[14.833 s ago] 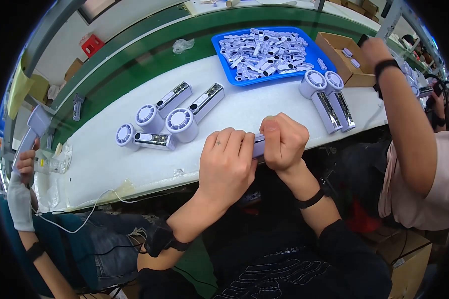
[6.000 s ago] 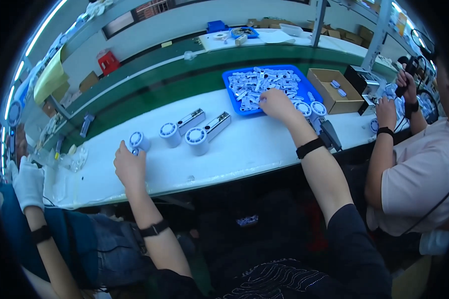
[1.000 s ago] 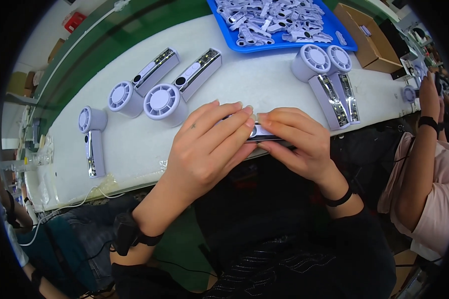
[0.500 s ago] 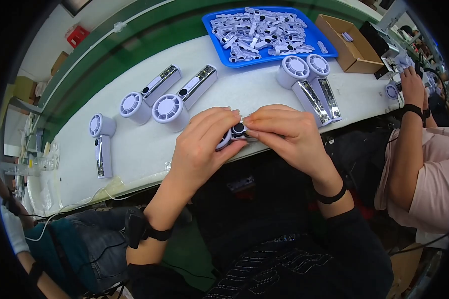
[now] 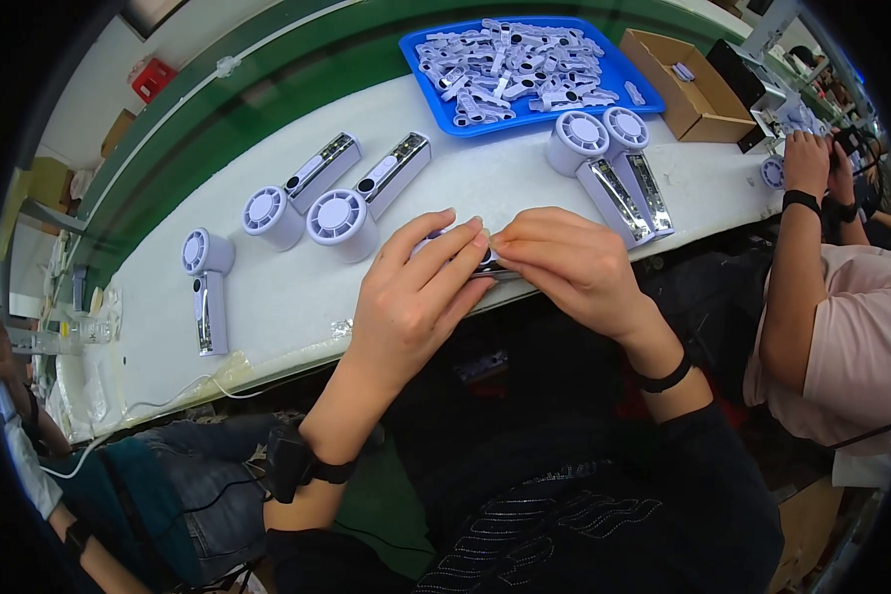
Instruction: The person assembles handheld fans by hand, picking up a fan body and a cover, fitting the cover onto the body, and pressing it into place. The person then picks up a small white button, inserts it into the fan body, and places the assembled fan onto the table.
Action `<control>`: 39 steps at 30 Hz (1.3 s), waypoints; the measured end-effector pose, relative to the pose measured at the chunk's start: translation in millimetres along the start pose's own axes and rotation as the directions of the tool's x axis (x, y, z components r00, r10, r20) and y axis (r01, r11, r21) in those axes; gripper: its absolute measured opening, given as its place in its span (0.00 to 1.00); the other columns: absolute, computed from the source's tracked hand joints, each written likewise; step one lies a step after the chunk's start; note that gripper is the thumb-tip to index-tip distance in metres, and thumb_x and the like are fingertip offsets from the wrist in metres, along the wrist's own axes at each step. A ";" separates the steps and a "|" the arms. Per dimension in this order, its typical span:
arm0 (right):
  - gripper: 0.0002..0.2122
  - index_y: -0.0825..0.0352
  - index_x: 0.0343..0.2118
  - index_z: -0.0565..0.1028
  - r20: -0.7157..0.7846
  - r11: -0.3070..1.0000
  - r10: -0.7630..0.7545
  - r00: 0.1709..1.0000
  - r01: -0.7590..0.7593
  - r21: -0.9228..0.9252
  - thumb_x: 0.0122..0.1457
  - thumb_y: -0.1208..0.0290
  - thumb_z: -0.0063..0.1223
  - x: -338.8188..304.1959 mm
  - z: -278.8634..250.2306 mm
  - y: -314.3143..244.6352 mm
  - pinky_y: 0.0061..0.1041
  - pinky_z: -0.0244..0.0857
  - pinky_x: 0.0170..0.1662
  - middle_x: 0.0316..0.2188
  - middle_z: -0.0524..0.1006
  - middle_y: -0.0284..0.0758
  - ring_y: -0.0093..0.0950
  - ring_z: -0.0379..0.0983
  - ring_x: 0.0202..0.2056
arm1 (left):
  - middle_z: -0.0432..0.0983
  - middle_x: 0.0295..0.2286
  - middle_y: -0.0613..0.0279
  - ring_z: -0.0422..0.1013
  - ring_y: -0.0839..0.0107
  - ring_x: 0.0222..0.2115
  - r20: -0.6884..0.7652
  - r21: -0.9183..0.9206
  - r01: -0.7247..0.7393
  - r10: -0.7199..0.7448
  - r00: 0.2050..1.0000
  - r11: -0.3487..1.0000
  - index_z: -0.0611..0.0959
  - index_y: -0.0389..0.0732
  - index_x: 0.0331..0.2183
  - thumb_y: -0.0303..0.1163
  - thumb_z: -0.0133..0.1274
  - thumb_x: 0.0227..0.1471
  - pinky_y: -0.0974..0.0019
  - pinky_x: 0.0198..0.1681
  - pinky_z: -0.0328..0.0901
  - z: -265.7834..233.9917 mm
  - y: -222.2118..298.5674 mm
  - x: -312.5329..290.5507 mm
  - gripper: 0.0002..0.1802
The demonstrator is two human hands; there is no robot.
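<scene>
At the bench's near edge my left hand point(image 5: 406, 297) is closed around a lavender handheld fan point(image 5: 486, 260), mostly covered by my fingers. A dark round spot and a strip of its handle show between the hands. My right hand point(image 5: 579, 262) has thumb and fingertips pinched together against the same fan's handle. Whether a small part sits in that pinch is hidden. Beyond my left hand lie two similar fans, the nearer fan point(image 5: 342, 218) and the farther fan point(image 5: 272, 216), with panels on their handles.
Another fan point(image 5: 208, 277) lies at the far left. Two fans point(image 5: 604, 168) with exposed electronics lie to the right. At the back, a blue tray point(image 5: 444, 126) holds many lavender panels beside a cardboard box point(image 5: 708, 124). A co-worker's arm point(image 5: 800, 267) is at the right.
My left fingers have shifted over the fan and now hide more of it. My right hand stays pinched against it. The co-worker's hands at the right have moved.
</scene>
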State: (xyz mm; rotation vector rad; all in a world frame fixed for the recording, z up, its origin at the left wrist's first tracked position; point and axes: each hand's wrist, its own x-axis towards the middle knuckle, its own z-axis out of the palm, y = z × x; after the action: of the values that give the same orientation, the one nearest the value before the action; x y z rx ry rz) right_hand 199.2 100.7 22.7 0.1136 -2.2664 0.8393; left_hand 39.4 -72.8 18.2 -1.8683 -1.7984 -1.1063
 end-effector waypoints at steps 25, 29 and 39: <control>0.17 0.73 0.47 0.84 0.030 0.996 -0.008 1.000 0.010 -0.085 0.54 0.76 0.74 -4.4 4.5 -6.1 0.35 0.78 0.49 0.47 0.85 0.44 0.42 0.83 0.48 | 0.86 0.45 0.57 0.81 0.55 0.49 0.046 0.037 -0.096 0.095 0.994 0.995 0.88 0.34 0.39 0.27 0.75 0.40 0.56 0.50 0.76 -5.7 -8.1 6.5 0.21; 0.17 0.73 0.47 0.85 0.041 0.997 0.036 0.999 -0.033 -0.066 0.55 0.76 0.74 -6.8 -0.2 -11.0 0.34 0.79 0.49 0.47 0.86 0.44 0.42 0.84 0.48 | 0.86 0.46 0.55 0.81 0.52 0.49 0.036 0.019 -0.064 0.063 0.997 0.998 0.86 0.35 0.45 0.26 0.77 0.38 0.56 0.51 0.77 0.7 -8.0 -0.9 0.29; 0.10 0.73 0.44 0.87 0.108 0.968 0.221 0.969 -0.232 0.099 0.60 0.77 0.68 16.6 -11.0 -12.7 0.29 0.78 0.46 0.40 0.89 0.43 0.38 0.86 0.40 | 0.84 0.47 0.52 0.80 0.49 0.48 -0.028 -0.059 0.090 -0.092 0.995 0.994 0.81 0.37 0.56 0.27 0.80 0.37 0.52 0.50 0.76 3.2 -6.4 -3.8 0.43</control>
State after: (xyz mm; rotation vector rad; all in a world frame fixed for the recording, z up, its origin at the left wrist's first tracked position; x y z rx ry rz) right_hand 197.2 99.9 46.2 -0.0576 -2.3525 1.1021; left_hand 34.6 -72.2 11.7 -1.8071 -1.8697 -1.2248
